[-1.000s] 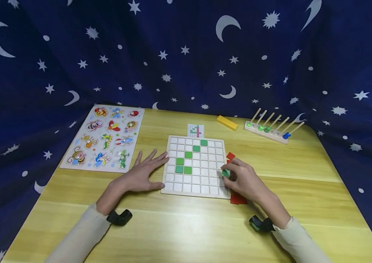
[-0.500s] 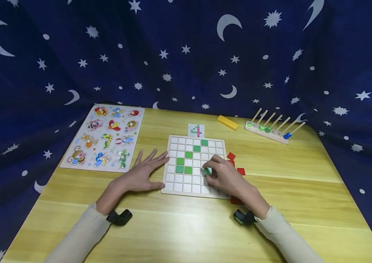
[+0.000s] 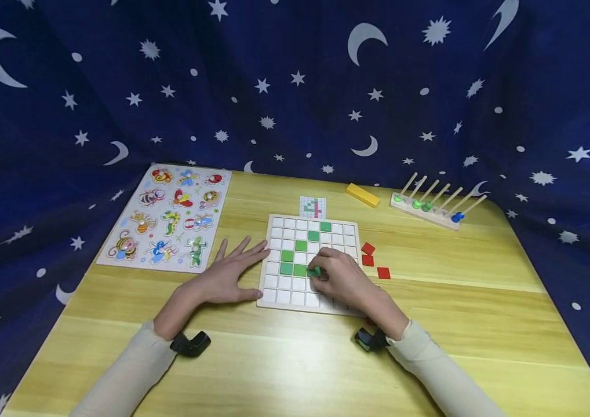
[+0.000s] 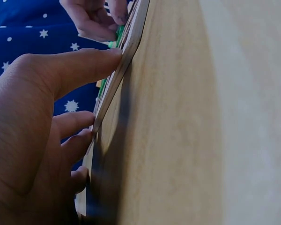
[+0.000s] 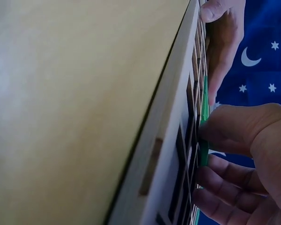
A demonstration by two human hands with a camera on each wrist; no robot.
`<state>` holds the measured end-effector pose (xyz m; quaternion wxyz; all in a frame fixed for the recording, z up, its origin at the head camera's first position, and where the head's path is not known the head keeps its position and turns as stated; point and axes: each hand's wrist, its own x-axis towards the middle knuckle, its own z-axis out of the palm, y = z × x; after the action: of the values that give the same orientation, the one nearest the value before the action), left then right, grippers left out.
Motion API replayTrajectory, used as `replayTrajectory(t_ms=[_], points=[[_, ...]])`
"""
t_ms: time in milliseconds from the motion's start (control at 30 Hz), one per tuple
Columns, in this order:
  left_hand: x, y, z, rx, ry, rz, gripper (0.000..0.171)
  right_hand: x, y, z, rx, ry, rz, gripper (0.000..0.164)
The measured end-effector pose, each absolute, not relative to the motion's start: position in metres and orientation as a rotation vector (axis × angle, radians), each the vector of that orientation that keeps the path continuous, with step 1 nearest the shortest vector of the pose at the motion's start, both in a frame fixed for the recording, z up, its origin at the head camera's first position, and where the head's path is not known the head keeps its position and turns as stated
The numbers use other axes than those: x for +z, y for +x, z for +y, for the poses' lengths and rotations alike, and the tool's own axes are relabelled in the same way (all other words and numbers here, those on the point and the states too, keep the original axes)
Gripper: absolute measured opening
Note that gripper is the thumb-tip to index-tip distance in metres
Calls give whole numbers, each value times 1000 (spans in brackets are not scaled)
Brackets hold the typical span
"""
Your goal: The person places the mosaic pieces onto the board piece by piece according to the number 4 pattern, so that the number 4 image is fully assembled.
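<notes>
A wooden grid board (image 3: 295,310) with white squares lies mid-table, several green tiles (image 3: 287,255) set in its cells. My right hand (image 3: 344,277) is over the board and pinches a green square tile (image 3: 316,271) between thumb and fingers. That tile is at the cell just right of the lower pair of green tiles; in the right wrist view the green tile (image 5: 203,152) is tilted at the grid. My left hand (image 3: 226,277) rests with spread, straight fingers, its fingertips and thumb at the board's left edge, as the left wrist view also shows.
A small pattern card (image 3: 313,207) lies behind the board. Loose red tiles (image 3: 383,273) are to its right. An insect puzzle board (image 3: 211,229) lies at the left. A yellow block (image 3: 363,195) and a peg stand (image 3: 425,212) with beads are at the back right.
My right hand has carried the green tile leftward from the board's right edge to the cell beside the lower green tiles, uncovering red tiles. My left hand has stayed in place.
</notes>
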<state>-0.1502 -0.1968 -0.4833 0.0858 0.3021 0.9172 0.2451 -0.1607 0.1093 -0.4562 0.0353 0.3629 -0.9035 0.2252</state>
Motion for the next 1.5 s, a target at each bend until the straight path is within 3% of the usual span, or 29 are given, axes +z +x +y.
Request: replayTrajectory(t_ms=[467,733,1067,1500], points=[[-482,-150,-196,717,892,2731,90,-453,-159,113,650,1117,-2775,14],[-480,-153,-194,722,911,2729,90,-436,-160,149,643,951,-2797,20],[-481,-150,-196,722,889,2724,91,-436,-184,202,538,679,-2935,18],[-481,-150,-197,728,892,2726,90,-442,-211,203,480,540,-3030,18]])
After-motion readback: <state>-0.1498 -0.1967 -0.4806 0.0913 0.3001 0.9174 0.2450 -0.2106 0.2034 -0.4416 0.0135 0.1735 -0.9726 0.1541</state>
